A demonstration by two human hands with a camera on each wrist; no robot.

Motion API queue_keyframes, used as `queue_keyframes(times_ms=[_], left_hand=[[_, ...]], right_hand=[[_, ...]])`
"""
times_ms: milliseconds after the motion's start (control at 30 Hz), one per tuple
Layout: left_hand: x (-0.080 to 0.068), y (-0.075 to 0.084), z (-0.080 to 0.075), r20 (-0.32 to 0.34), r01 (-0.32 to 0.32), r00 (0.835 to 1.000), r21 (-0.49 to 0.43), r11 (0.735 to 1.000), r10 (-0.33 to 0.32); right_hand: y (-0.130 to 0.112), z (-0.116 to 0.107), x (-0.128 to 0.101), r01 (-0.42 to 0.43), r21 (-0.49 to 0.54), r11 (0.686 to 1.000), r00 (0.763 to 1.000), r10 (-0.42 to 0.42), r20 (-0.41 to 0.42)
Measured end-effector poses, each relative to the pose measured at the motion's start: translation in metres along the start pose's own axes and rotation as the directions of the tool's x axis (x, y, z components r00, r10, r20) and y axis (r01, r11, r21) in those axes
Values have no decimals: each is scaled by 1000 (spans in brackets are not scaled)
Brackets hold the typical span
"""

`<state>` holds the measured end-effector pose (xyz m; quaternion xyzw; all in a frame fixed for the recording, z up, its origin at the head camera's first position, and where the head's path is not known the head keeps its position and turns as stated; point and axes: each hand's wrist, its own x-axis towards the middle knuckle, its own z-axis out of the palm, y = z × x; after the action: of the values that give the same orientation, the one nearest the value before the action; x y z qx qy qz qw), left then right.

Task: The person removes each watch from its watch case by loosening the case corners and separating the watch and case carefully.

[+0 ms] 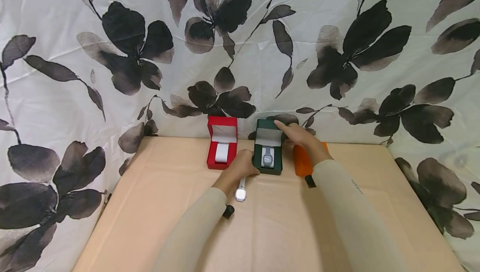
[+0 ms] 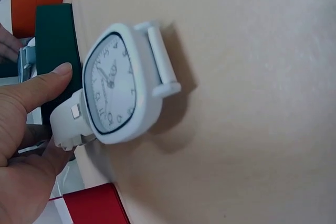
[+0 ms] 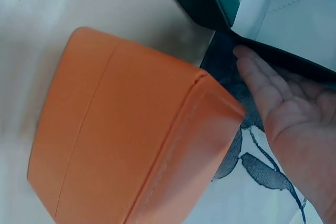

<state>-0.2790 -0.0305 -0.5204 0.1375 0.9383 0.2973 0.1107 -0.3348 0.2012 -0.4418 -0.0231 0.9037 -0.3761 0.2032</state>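
An open green box holds a grey watch upright on its cushion. My left hand is at the box's front left corner, its thumb against the green wall. A white watch lies face up on the table below that hand; one strap runs into the palm, where curled fingers hold it. My right hand reaches over from behind, with straight fingers resting on the raised green lid.
An open red box with a white cushion stands left of the green one. A closed orange box sits under my right forearm. The tan table ends at a flowered cloth backdrop.
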Motion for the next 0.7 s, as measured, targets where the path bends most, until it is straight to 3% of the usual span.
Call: queue_keyframes(times_ms=[200, 700], left_hand=[[-1, 2, 2, 8, 4, 1000, 2, 1000, -4], [-2, -2, 0, 18, 18, 1000, -100, 995, -16]], right_hand=[[0, 4, -1, -8, -3, 1000, 999, 8, -46], [4, 15, -17, 33, 31, 999, 999, -32, -29]])
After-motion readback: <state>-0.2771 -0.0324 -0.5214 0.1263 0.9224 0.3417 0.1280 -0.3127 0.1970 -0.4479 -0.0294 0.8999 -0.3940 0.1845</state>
